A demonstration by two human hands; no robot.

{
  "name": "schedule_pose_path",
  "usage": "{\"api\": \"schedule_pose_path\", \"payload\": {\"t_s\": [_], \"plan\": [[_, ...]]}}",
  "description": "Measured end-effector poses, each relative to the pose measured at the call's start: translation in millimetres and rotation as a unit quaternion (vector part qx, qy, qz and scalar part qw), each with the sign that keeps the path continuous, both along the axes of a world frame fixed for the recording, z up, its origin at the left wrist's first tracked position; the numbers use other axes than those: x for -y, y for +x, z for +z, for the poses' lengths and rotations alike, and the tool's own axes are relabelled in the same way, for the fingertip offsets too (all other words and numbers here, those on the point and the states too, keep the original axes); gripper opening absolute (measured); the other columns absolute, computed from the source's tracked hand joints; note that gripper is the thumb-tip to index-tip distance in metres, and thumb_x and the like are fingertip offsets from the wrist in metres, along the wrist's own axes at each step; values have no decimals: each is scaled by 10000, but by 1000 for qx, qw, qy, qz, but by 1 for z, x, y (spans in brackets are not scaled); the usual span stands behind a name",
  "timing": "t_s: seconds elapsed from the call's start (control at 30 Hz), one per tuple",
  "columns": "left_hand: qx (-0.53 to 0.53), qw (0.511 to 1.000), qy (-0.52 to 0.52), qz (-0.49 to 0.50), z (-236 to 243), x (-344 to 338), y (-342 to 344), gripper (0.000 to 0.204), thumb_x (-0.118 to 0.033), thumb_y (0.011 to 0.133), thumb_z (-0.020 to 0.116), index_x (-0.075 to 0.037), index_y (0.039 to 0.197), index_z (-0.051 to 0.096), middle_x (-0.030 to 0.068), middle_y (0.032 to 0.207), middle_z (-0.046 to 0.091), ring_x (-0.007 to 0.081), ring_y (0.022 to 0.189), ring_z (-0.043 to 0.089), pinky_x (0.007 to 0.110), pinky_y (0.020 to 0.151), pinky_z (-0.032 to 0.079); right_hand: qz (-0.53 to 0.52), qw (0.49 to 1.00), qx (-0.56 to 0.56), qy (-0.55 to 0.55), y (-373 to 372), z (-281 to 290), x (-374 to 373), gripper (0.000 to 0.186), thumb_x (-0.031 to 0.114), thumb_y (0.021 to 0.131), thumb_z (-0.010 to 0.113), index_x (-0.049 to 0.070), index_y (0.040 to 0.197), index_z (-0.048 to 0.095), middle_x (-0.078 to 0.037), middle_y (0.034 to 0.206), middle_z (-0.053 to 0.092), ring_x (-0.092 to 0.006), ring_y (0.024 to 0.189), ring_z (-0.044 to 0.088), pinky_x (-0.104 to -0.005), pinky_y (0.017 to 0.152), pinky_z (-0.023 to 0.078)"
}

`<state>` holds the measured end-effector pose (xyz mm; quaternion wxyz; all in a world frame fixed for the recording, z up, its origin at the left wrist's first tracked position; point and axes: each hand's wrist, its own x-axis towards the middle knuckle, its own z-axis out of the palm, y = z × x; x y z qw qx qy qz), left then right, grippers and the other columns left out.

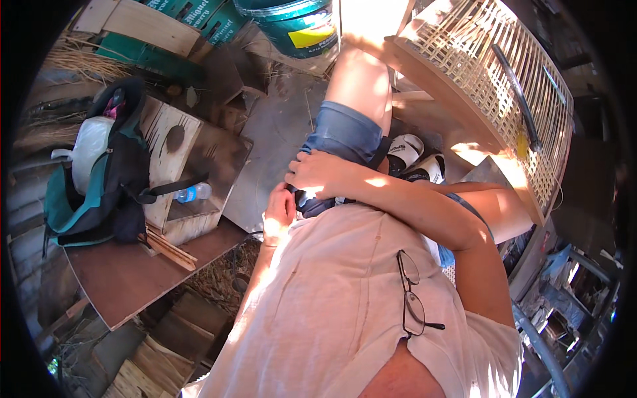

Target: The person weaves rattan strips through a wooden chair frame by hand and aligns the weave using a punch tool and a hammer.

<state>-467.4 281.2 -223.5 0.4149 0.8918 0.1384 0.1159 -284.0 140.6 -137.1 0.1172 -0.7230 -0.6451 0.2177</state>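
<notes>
Both of my hands meet at the left side of my lap, over dark blue shorts (348,129). My right hand (318,174) reaches across from the right, its fingers curved down together at the edge of the shorts. Just below and to the left, my left hand (279,213) has its fingers curled in against the shorts. Between them sits a dark bundle of cloth (312,204), partly covered; I cannot tell whether it is a pocket or a separate thing. Whatever the fingers hold is hidden. Eyeglasses (414,312) hang from my light shirt (332,285).
A wooden frame with woven cane (458,73) leans at upper right, a dark curved bar (517,99) across it. Left are a backpack (123,186), a wooden box (179,142) with a round hole and a water bottle (192,193). A green bucket (292,30) and sandals (406,151) lie ahead.
</notes>
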Motion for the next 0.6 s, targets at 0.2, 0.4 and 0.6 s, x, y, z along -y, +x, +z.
{"api": "schedule_pose_path", "payload": {"t_s": [0.2,0.4,0.6], "plan": [[9,996,77,-52,19,9,3,268,-34,873,706,-116,1128,724,199,1377,597,326,901,722,378,766,595,42,995,-10,85,18,-27,-10,186,92,691,755,49,871,773,-188,880,736,-382,833,714,-434,721,576],[-111,952,246,-144,40,6,21,280,-161,850,711,-126,1128,724,160,1393,569,342,1283,533,474,966,502,30,994,-24,99,20,-14,-4,107,93,688,727,32,770,760,-178,776,727,-371,765,722,-422,663,574],[-191,942,232,-148,34,0,18,357,-194,836,669,-103,1180,672,131,1264,573,321,1180,563,483,902,475,36,946,-38,319,5,-35,-20,126,216,576,783,121,620,712,-121,640,670,-298,594,643,-393,501,498]]}}
